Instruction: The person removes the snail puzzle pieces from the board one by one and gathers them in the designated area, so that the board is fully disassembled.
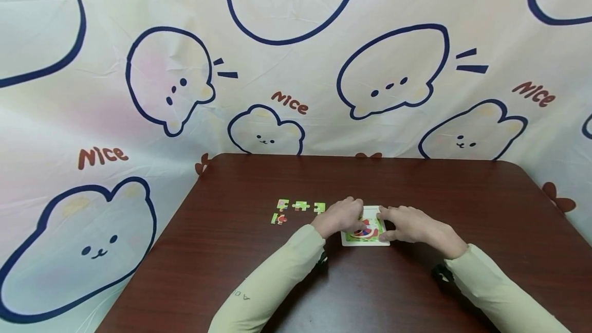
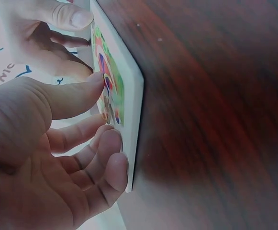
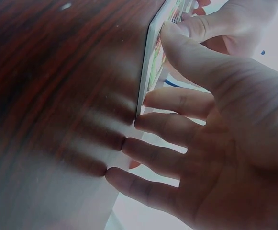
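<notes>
Pale-sleeved arms (image 1: 276, 269) aslant inward, fingers (image 3: 163, 127) at puzzle (image 1: 372, 224)

So both arms are reaching forward and angled inward, left arm (image 1: 273, 281) and right arm (image 1: 501, 289), with the hands up close to each other. The left hand (image 1: 341, 217) has its left thumb (image 2: 74, 99) pretty much straight and its left fingers (image 2: 111, 175) bent, hard to say if they're pinching. Right hand (image 1: 409, 224) looks looser: right thumb (image 3: 194, 56) stretched out, right fingers (image 3: 160, 157) fairly straight and slightly spread.
</notes>
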`<state>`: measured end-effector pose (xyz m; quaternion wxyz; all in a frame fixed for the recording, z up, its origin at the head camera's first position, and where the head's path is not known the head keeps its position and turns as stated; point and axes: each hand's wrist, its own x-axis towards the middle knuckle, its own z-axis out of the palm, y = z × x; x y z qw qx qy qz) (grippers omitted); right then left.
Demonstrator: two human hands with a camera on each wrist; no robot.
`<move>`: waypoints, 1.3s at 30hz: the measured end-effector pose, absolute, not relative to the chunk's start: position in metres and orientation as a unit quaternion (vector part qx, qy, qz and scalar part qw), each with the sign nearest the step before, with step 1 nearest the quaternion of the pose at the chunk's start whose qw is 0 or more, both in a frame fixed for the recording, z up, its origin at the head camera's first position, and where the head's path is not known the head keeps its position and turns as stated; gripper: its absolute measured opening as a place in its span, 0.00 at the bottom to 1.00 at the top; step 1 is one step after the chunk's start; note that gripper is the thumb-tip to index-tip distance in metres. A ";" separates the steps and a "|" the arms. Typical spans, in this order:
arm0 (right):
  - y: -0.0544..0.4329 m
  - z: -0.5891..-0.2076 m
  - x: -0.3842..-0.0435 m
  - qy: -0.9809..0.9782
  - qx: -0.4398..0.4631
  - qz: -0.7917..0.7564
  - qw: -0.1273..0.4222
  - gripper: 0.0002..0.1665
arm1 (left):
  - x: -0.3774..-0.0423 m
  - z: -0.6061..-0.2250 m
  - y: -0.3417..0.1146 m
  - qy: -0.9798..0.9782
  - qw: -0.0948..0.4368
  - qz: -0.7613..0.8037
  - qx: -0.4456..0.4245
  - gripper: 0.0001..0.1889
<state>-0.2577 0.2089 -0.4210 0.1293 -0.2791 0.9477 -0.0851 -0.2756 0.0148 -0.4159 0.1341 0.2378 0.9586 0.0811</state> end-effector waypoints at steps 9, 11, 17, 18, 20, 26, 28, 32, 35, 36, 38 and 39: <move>0.209 -0.420 -0.256 0.945 -0.289 -0.080 0.131 0.36 | -0.278 -0.416 0.016 0.957 0.150 0.077 0.236 0.17; 0.209 -0.420 -0.255 0.945 -0.291 -0.076 0.133 0.37 | -0.278 -0.416 0.016 0.956 0.149 0.076 0.239 0.17; 0.210 -0.419 -0.255 0.942 -0.298 -0.069 0.135 0.37 | -0.277 -0.416 0.015 0.954 0.145 0.082 0.248 0.18; 0.209 -0.419 -0.255 0.942 -0.299 -0.068 0.135 0.37 | -0.278 -0.416 0.015 0.954 0.145 0.084 0.250 0.18; 0.209 -0.419 -0.256 0.942 -0.300 -0.066 0.136 0.37 | -0.278 -0.416 0.015 0.952 0.145 0.089 0.254 0.18; 0.207 -0.418 -0.255 0.942 -0.297 -0.068 0.139 0.36 | -0.280 -0.417 0.014 0.950 0.151 0.104 0.252 0.18; 0.207 -0.419 -0.255 0.943 -0.292 -0.075 0.138 0.36 | -0.281 -0.417 0.015 0.950 0.154 0.107 0.248 0.18; 0.207 -0.419 -0.255 0.944 -0.286 -0.087 0.138 0.37 | -0.281 -0.417 0.017 0.951 0.159 0.105 0.245 0.17; 0.207 -0.420 -0.254 0.943 -0.290 -0.086 0.137 0.36 | -0.281 -0.416 0.018 0.951 0.159 0.101 0.246 0.17; 0.207 -0.420 -0.254 0.942 -0.294 -0.084 0.137 0.35 | -0.281 -0.416 0.018 0.951 0.158 0.100 0.246 0.17; 0.207 -0.420 -0.255 0.942 -0.299 -0.078 0.134 0.33 | -0.281 -0.415 0.018 0.951 0.159 0.101 0.247 0.16; 0.207 -0.420 -0.255 0.941 -0.301 -0.075 0.133 0.33 | -0.281 -0.415 0.018 0.951 0.159 0.101 0.247 0.16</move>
